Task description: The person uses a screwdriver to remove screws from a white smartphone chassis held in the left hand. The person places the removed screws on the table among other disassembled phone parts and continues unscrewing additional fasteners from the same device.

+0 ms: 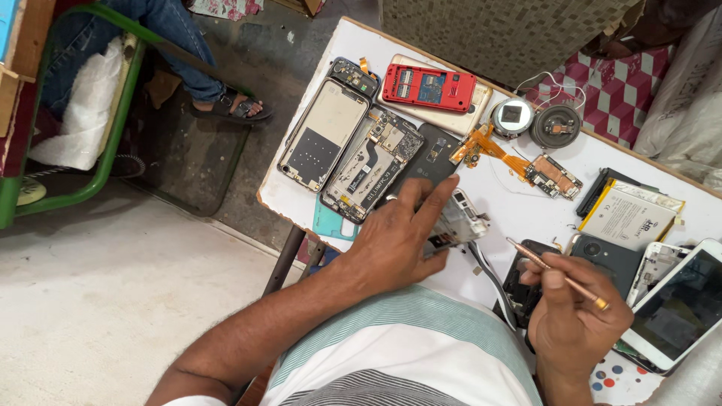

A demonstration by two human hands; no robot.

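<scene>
While the right hand (pixel 573 325) pinches a slim copper-coloured screwdriver (pixel 556 274) near the tabletop's near edge, its tip pointing up and left, the left hand (pixel 398 237) lies spread over a small silver phone part (pixel 460 219) just beyond, fingers closed loosely on it. A slip of that tip looks like the main risk: it hangs close to the part and to the left fingers (pixel 436 197), so a sudden push could scratch the part or jab a finger. Beside the right hand a dark phone body (pixel 613 259) and a white-framed phone (pixel 681 308) sit at the table's right edge, the white one partly past the edge as far as I can judge; a nudge from the wrist might tip it off. Farther out, an orange flex cable (pixel 492 150) lies near the middle of the white tabletop (pixel 519 207), thin enough to snag on a sweeping sleeve. Toward the far left corner an open phone frame (pixel 323 135) and a bare circuit-board chassis (pixel 374 165) rest side by side near the left edge, where a bump could send them down. A red phone back (pixel 429 86) sits by the far edge.
</scene>
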